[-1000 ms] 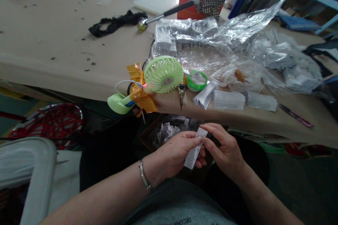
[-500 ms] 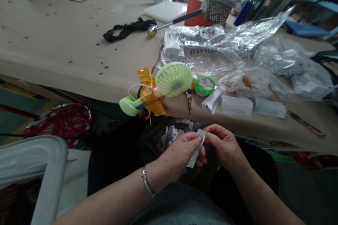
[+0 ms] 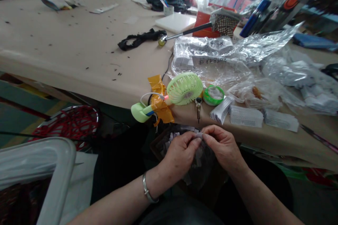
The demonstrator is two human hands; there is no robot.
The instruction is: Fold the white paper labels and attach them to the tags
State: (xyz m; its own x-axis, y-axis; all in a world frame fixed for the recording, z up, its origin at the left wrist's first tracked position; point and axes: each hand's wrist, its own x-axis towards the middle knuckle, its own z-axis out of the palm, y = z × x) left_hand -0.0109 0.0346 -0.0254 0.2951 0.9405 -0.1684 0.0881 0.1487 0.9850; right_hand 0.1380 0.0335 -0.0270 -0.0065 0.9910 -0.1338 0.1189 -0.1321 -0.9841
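My left hand (image 3: 181,153) and my right hand (image 3: 223,147) meet over my lap, both pinching a small white paper label (image 3: 199,136) between thumbs and fingertips. Only the label's top edge shows; the rest is hidden behind my fingers. Below the hands sits a dark box (image 3: 158,144) holding several loose white labels. On the table edge just beyond lie stacks of printed labels (image 3: 245,116).
A green mini fan (image 3: 185,88) taped with orange tape sits at the table edge, beside a green tape roll (image 3: 213,95) and a small tool (image 3: 198,107). Clear plastic bags (image 3: 237,52) of labels cover the right side. A black strap (image 3: 139,38) lies further back. A grey bin rim (image 3: 52,161) stands at left.
The label stood out between my fingers before; now my hands have closed together over it and most of it is hidden. The view has tilted up and shifted left.
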